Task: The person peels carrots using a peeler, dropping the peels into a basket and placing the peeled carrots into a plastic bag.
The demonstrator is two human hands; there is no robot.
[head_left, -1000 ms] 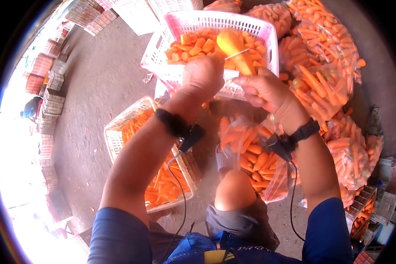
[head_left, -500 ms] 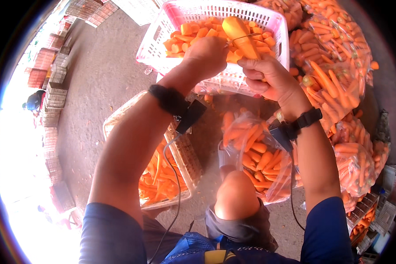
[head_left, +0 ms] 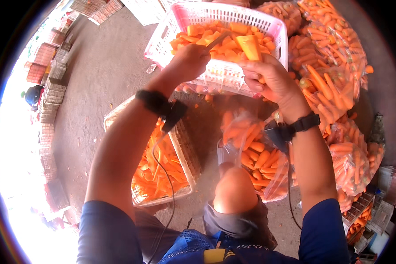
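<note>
Over the near side of a pink and white plastic basket (head_left: 226,78), my left hand (head_left: 191,62) is closed round a knife (head_left: 217,40), its blade angled up to the right. My right hand (head_left: 269,77) grips the lower part of a peeled carrot (head_left: 250,47), which tilts up over the basket with a flat cut face at its top. The knife blade is apart from the carrot. Below both, cut carrot chunks (head_left: 226,49) fill the basket. The knife's handle is mostly hidden in my fingers.
A crate (head_left: 185,156) of carrot peelings (head_left: 156,169) stands below my left forearm. An open plastic bag (head_left: 279,178) of carrots lies beside my knee. More bagged carrots (head_left: 334,88) are piled along the right. Stacked crates (head_left: 53,99) line the far left.
The carrot has lost its rounded upper end and is shorter. My left hand has drawn the knife leftward, away from it. My right hand stays nearly in place.
</note>
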